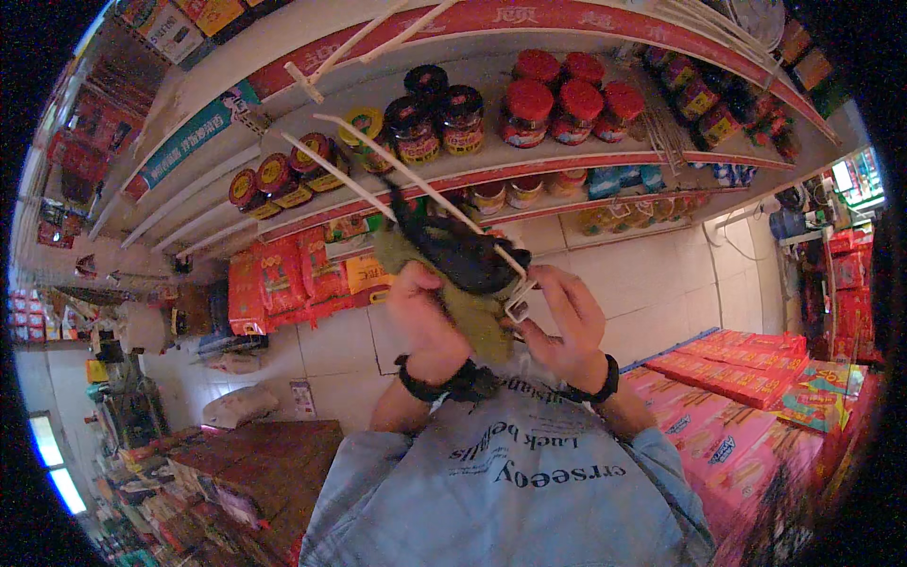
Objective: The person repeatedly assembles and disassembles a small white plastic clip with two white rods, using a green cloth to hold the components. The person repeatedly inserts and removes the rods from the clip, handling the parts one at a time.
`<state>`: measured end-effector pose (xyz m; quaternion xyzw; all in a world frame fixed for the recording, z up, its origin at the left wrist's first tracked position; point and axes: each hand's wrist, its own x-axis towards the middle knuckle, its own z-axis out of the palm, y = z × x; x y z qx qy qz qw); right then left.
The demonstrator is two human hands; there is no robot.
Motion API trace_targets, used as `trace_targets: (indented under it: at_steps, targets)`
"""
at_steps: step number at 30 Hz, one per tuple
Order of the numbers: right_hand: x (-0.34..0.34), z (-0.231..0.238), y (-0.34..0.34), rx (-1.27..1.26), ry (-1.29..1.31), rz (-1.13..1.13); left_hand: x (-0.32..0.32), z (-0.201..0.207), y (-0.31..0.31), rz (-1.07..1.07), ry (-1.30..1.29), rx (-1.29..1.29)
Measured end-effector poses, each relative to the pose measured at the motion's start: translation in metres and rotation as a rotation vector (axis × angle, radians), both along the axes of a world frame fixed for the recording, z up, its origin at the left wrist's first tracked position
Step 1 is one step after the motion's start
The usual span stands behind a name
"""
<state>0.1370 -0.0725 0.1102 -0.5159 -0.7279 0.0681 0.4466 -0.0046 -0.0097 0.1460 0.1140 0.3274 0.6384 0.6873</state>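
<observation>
Two white display hooks [402,170] stick out from the shelf toward me. A dark, soft-looking article [463,250] lies along the longer hook, with olive-green material [482,326] below it; I cannot make out their exact kind. My left hand [425,317] is curled against the olive-green material, its fingertips partly hidden. At the hook's squared front end [518,300], my right hand [567,321] closes thumb and fingers around it, beside the dark article. Both wrists wear black bands.
Jars with black lids [460,118] and jars with red lids [527,109] line the shelf ahead. Red packages [283,269] hang or stand below at left. Pink and red boxes [727,416] are stacked at right; a brown box [255,472] sits at lower left. Pale tiles [614,293] cover the floor.
</observation>
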Motion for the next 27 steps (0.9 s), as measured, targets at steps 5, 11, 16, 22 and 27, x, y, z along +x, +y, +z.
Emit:
trace_targets:
  at_steps: [5, 11, 16, 22, 27]
  targets:
    - [0.000, 0.000, 0.003, 0.051, -0.005, -0.054, -0.002, 0.014, 0.003, -0.192, 0.035, 0.148]
    - [0.009, 0.002, -0.019, 0.065, -0.127, 0.008, -0.042, -0.022, 0.026, 0.051, 0.013, 0.026]
    - [0.031, -0.008, -0.048, 0.049, -0.233, 0.065, -0.069, 0.005, 0.050, 0.065, 0.231, 0.057]
    - [0.031, -0.005, -0.049, 0.063, -0.274, 0.082, -0.068, -0.007, 0.047, 0.120, 0.261, 0.020]
    - [0.023, -0.008, -0.044, 0.042, -0.245, 0.073, -0.051, -0.042, 0.020, 0.166, 0.348, 0.092]
